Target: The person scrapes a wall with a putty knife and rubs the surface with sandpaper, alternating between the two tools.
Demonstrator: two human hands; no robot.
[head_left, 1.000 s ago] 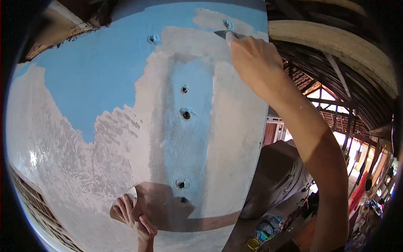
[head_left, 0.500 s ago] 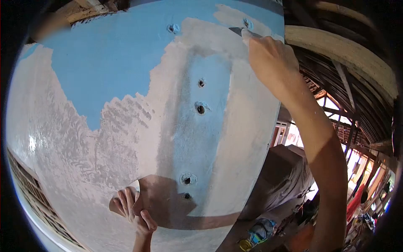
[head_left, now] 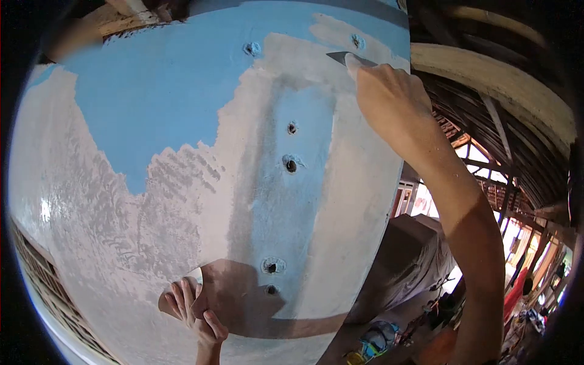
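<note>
Near the top right of the panel (head_left: 359, 182), my right hand (head_left: 392, 91) is closed on a putty knife, whose dark, pointed blade (head_left: 336, 56) lies close over the pale filler. Low on the panel, my left hand (head_left: 210, 325) has its fingers laid over a thin, curved, brownish sheet (head_left: 167, 303), thumb to the right side. The panel is blue, partly coated with grey-white filler. Several ragged holes pierce it, among them one hole (head_left: 291, 164) in the blue middle strip and another hole (head_left: 357, 41) above the blade.
A dark shadow (head_left: 237, 298) falls on the panel beside my left hand. Beyond its right edge stand a cloth-covered bulk (head_left: 404, 255) and clutter (head_left: 380, 337) on the floor. Roof timbers (head_left: 499, 115) run overhead. A woven lattice (head_left: 55, 286) shows at lower left.
My right hand and the putty knife have moved slightly down and left, away from the upper right hole. My left hand stays in nearly the same place.
</note>
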